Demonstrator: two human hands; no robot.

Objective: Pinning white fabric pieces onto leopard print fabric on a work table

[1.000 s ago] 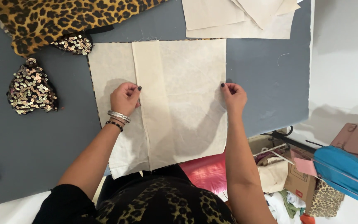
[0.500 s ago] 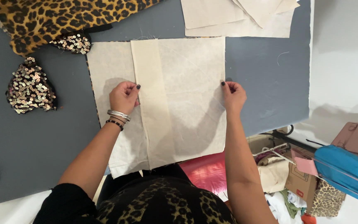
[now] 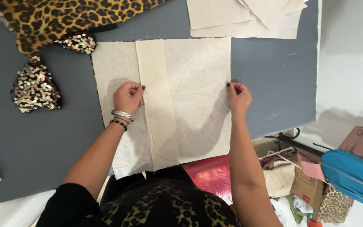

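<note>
Pinching opposite edges of the cream square fabric panel (image 3: 190, 96) at table (image 3: 274, 84) centre — left hand (image 3: 127, 96) at 9 o'clock, right hand (image 3: 238, 96) at 3 — both unmoved since before; alignment holds.

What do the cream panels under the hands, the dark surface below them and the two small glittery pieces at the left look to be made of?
Cream panels: matte woven cloth, probably cotton or interfacing; frayed threads at the top edge. Dark surface: grey, matte, felt-like mat, though that is uncertain. Glittery pieces: fabric covered in shiny gold sequins.
</note>
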